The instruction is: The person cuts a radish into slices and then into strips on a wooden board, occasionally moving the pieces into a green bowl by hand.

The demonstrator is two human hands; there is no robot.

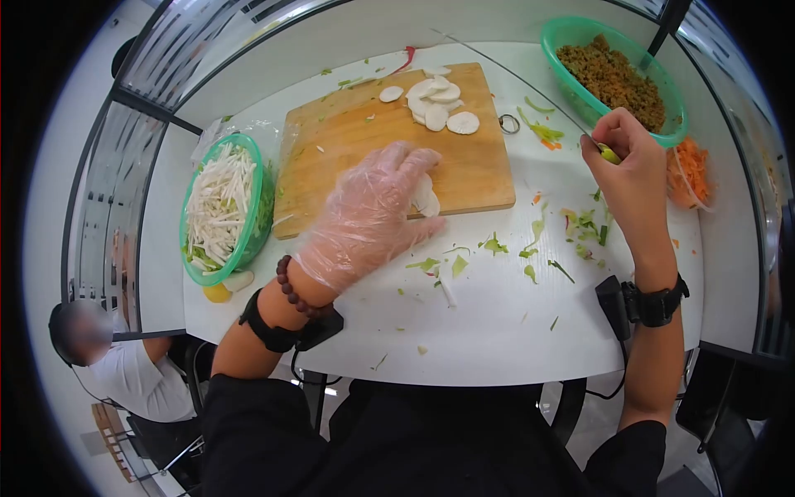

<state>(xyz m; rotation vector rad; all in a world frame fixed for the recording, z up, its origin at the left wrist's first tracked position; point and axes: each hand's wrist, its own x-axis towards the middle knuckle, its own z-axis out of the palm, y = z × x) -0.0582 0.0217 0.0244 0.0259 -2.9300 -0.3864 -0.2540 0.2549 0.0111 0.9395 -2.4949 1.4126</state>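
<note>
My left hand [364, 215], in a clear plastic glove, lies over the lower part of the wooden cutting board [331, 149]. Its thumb is apart from the fingers, and a few white slices [426, 199] show beside and partly under them. More round white slices [439, 95] are piled near the board's top edge. Bare and raised to the right of the board, my right hand [621, 157] is closed round the green handle [609, 155] of a long, thin tool that looks like a knife seen edge-on. It points up and left, above the table.
A green basket [267, 195] of white shreds stands left. At the back right is a green bowl [559, 62] of brown crumbly food, with orange shreds [687, 172] in plastic below. Vegetable scraps [584, 224] litter the white table [497, 331]. A person [137, 373] sits far left.
</note>
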